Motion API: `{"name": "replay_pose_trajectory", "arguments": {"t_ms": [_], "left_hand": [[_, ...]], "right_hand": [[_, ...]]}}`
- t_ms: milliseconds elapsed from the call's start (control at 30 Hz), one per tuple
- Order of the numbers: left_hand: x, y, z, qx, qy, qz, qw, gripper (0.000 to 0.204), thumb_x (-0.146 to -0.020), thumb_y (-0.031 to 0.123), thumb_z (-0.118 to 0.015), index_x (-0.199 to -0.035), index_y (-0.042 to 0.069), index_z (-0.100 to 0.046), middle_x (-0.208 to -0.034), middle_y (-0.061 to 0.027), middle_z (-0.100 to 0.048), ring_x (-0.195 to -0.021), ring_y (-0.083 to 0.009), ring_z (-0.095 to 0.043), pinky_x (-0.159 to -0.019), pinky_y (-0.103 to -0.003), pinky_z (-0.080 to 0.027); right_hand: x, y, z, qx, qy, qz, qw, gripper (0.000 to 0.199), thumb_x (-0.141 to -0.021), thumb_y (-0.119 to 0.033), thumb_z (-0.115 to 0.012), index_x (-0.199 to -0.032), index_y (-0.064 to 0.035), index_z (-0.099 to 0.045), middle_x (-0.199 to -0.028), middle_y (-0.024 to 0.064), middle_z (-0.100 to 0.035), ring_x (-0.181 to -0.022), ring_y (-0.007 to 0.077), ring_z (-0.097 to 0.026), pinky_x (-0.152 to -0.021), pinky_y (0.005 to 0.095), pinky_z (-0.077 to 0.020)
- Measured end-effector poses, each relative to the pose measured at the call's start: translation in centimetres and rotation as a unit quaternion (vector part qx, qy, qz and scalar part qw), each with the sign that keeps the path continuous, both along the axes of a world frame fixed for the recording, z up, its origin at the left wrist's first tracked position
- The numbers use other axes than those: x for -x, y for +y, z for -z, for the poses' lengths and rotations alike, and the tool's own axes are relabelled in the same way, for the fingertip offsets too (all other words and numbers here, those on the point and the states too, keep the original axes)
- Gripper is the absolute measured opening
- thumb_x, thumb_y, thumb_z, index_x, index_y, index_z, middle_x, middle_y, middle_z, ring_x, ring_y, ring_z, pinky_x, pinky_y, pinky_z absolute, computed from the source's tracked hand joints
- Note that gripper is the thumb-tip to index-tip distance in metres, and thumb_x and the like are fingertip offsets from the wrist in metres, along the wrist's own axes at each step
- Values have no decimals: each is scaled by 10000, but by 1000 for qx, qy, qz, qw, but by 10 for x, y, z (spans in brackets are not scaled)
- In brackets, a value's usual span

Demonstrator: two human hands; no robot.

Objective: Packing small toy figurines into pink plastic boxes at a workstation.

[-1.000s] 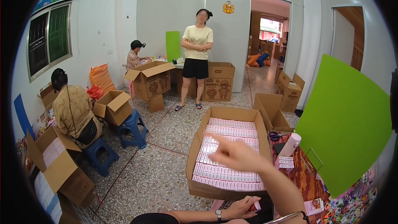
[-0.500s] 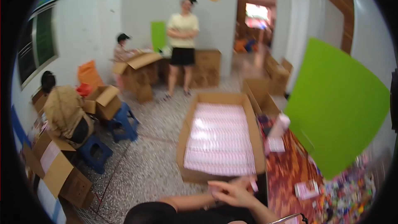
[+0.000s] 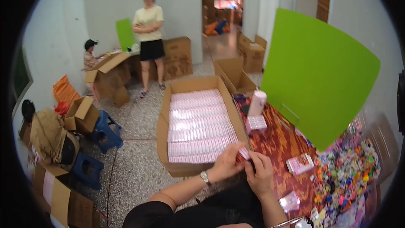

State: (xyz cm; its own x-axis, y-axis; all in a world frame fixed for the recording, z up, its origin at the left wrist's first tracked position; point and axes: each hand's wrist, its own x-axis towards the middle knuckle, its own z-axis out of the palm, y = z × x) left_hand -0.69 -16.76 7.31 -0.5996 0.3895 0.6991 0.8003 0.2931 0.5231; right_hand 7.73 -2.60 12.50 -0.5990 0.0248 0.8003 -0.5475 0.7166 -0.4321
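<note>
My left hand (image 3: 229, 163), with a watch (image 3: 205, 178) on the wrist, is closed on a small pink-and-white box (image 3: 244, 153) over the near right edge of a large open carton (image 3: 185, 173). My right hand (image 3: 260, 174) meets it from the right, fingers bent around the near end of the same box. Rows of glossy pink-and-white small boxes (image 3: 200, 122) fill the carton. Beside my right hand, a red wood-patterned table (image 3: 274, 158) bears a pink-and-white box (image 3: 300, 164) and a clear-and-pink pack (image 3: 290, 202).
Colourful small trinkets (image 3: 341, 173) heap at the table's right, below a tilted green board (image 3: 320, 76). A pink bottle (image 3: 257, 103) stands at its far end. Beyond are open cartons (image 3: 232, 74), a standing person (image 3: 148, 29), two seated people and blue stools (image 3: 88, 171).
The view has swung right, shifting the room leftward. My hands, earlier overlapping at the carton's near edge, are now side by side around the small box.
</note>
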Motion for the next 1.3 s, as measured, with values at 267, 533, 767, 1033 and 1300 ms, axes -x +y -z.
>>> {"name": "replay_pose_trajectory", "arguments": {"t_ms": [267,533,767,1033,1300], "left_hand": [[-11,-6,2,12,-43,6,999,684,-829,175,-766,-1426,116,-436,-1257,-198,-527,-1081,-406,-618,-837,-436,-559],[-11,-1,16,38,-9,-2,999,753,-855,139,-736,-1491,66,-339,-1256,-210,-479,-976,-371,-635,-790,-407,-563],[-14,-8,20,54,-73,3,996,832,-845,153,-737,-1539,61,-289,-1295,-229,-466,-1126,-413,-562,-913,-438,-525],[-18,-12,16,55,-13,-11,998,830,-868,148,-717,-1558,60,-263,-1258,-228,-472,-983,-384,-602,-793,-421,-544],[-23,-11,22,53,-39,-1,998,909,-846,160,-726,-1592,73,-214,-1240,-232,-481,-1018,-390,-585,-805,-430,-540]], "right_hand": [[6,0,31,0,-30,-16,999,300,-909,-30,-673,-1207,7,-680,-1139,200,-679,-1015,358,-677,-868,404,-554],[11,-3,51,45,-50,0,998,285,-901,-19,-677,-1185,-17,-700,-1127,165,-690,-990,322,-671,-848,389,-541],[12,-14,53,-6,-51,7,999,297,-906,-9,-654,-1200,20,-679,-1176,187,-676,-951,353,-642,-833,423,-519],[6,-20,50,22,-66,20,997,294,-926,-5,-625,-1213,41,-668,-1193,217,-679,-968,364,-645,-832,423,-512],[-1,-23,53,-11,-55,28,998,316,-914,-26,-650,-1222,46,-664,-1228,220,-667,-992,371,-645,-864,424,-510]]}}
